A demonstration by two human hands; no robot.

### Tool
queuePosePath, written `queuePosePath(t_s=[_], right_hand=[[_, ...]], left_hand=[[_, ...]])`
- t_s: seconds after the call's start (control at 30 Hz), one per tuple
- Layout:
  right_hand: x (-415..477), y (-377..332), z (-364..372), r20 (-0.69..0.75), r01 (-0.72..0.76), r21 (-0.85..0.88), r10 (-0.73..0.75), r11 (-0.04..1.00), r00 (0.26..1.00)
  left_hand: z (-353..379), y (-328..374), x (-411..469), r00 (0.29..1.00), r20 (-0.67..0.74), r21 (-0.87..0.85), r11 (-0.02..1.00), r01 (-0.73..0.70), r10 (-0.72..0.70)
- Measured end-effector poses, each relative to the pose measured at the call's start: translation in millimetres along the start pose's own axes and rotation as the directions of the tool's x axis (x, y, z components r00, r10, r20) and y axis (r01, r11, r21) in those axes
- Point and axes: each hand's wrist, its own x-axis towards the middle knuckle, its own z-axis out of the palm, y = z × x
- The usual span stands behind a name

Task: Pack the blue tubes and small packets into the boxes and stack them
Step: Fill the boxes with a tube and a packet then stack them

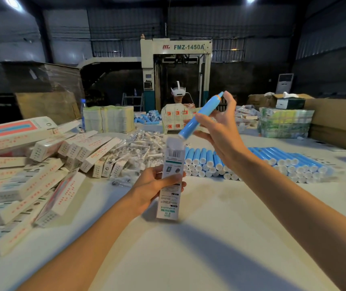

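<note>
Head view: a blue tube (206,108) is gripped in the right hand (220,133), tilted, its lower end just above the open top of the box (172,162). The box is held upright by the left hand (153,185), fingers curled round it. Bare table (220,227) is seen in front, stacked tubes (272,162) behind right, piled boxes (42,181) along the left edge.
</note>
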Motion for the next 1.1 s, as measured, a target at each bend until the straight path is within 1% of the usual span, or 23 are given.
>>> queuePosePath(t_s=[0.1, 0.17, 0.27, 0.37, 0.43, 0.5, 0.6, 0.67, 0.8, 0.87, 0.93, 0.97, 1.0, 1.07, 1.1], right_hand=[[2, 10, 10, -0.012, -0.055, -0.123, 0.054, 0.991, 0.998], [4, 16, 11, -0.028, -0.092, -0.150, 0.088, 0.984, 0.996], [8, 18, 8, -0.034, -0.077, -0.233, 0.071, 0.969, 0.997], [12, 13, 7, 0.057, -0.026, -0.395, 0.053, 0.918, 0.997], [15, 9, 8, 0.137, -0.009, -0.491, 0.088, 0.871, 0.987], [16, 6, 9, 0.182, 0.005, -0.548, 0.113, 0.837, 0.977], [17, 2, 12, 0.205, 0.012, -0.563, 0.126, 0.827, 0.971], [18, 2, 13, 0.214, 0.001, -0.544, 0.137, 0.839, 0.967], [22, 6, 12, 0.148, -0.091, -0.442, 0.173, 0.893, 0.974], [21, 11, 10, 0.151, -0.123, -0.439, 0.208, 0.890, 0.967], [15, 20, 9, 0.206, -0.149, -0.446, 0.263, 0.882, 0.942], [11, 25, 10, 0.243, -0.134, -0.468, 0.273, 0.873, 0.931], [8, 31, 10, 0.276, -0.093, -0.512, 0.266, 0.854, 0.924], [3, 42, 12, 0.324, 0.043, -0.620, 0.206, 0.783, 0.923], [0, 48, 14, 0.333, 0.085, -0.640, 0.175, 0.764, 0.927]], left_hand=[[6, 0, -3, 1.000, 0.029, 0.021, 1.000, -0.001, 0.000], [8, -1, -4, 0.999, 0.037, 0.045, 0.999, -0.001, 0.000], [8, 0, -6, 0.999, 0.037, 0.063, 0.998, -0.008, 0.005], [8, 1, -6, 0.999, 0.035, 0.086, 0.996, -0.012, 0.009], [7, 1, -7, 1.000, 0.025, 0.099, 0.995, -0.017, 0.015], [7, 2, -7, 0.999, 0.027, 0.112, 0.993, -0.024, 0.021], [8, 2, -8, 0.999, 0.045, 0.139, 0.990, -0.036, 0.030], [7, 2, -9, 0.998, 0.058, 0.150, 0.988, -0.047, 0.038], [5, 6, -11, 0.993, 0.100, 0.178, 0.981, -0.083, 0.066], [4, 5, -10, 0.994, 0.077, 0.177, 0.980, -0.093, 0.080], [0, 3, -7, 0.996, 0.023, 0.165, 0.982, -0.091, 0.088], [-2, 2, -6, 0.996, -0.005, 0.163, 0.983, -0.089, 0.091], [-4, 0, -4, 0.995, -0.036, 0.163, 0.983, -0.089, 0.096], [-8, -2, 0, 0.987, -0.109, 0.165, 0.982, -0.096, 0.114], [-11, -3, 2, 0.979, -0.154, 0.175, 0.979, -0.103, 0.131]])
